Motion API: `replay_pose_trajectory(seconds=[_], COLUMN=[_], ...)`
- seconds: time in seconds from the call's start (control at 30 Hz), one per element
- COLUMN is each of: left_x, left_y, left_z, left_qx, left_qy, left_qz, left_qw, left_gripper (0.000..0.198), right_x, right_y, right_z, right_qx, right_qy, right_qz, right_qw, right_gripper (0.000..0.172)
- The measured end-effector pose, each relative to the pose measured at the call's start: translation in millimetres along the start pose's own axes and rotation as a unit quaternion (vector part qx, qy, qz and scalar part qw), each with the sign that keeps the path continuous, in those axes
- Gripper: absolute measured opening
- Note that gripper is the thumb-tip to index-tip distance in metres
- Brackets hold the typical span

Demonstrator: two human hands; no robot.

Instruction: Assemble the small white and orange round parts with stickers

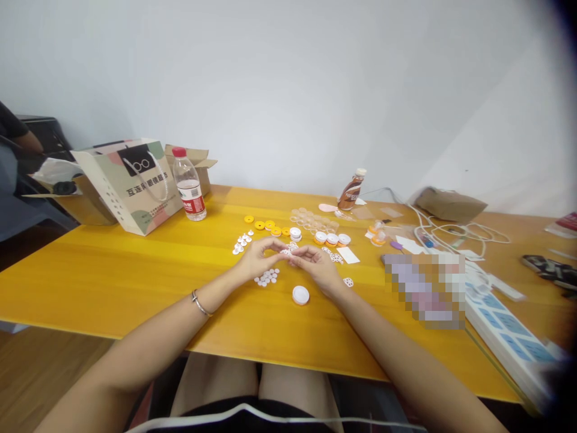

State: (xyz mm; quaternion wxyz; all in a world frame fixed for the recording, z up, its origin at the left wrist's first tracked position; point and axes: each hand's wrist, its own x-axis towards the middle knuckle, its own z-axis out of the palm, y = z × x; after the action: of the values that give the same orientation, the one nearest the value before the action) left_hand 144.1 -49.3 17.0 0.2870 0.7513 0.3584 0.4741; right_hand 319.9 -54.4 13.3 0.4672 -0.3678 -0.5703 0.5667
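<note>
My left hand [264,255] and my right hand [315,264] meet over the table, both pinching a small white piece [286,252] between fingertips. Its exact shape is too small to make out. Below my hands lie a group of small white discs [267,277] and a round white-topped part with an orange rim [300,294]. White knob-like pieces [242,242] are grouped left of my left hand. Beyond the hands sit yellow rings [259,225] and several white-and-orange round parts [332,239]. White pieces with holes [332,255] lie beside my right hand.
A water bottle [189,186] and a paper bag [135,186] stand at the left. At the back are a clear plastic tray [314,221] and a brown drink bottle [352,190]. White cables [433,222] and a power strip [505,331] occupy the right side.
</note>
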Motion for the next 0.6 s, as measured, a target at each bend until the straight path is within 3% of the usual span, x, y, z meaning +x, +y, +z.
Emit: replay_pose_trajectory(seconds=[0.27,0.6], left_x=[0,-1], left_y=[5,4], left_z=[1.6,10.2], left_qx=[-0.043,-0.065], left_qy=[0.005,0.028], left_qz=[-0.008,-0.019], left_qw=[0.999,0.997], left_gripper=[0.019,0.018], right_x=[-1,0], right_y=[-5,-7], right_z=[1,0], right_qx=[-0.015,-0.050], right_qy=[0.004,-0.008], right_qz=[-0.025,-0.005], right_qw=[1.000,0.999], right_gripper=[0.021,0.023])
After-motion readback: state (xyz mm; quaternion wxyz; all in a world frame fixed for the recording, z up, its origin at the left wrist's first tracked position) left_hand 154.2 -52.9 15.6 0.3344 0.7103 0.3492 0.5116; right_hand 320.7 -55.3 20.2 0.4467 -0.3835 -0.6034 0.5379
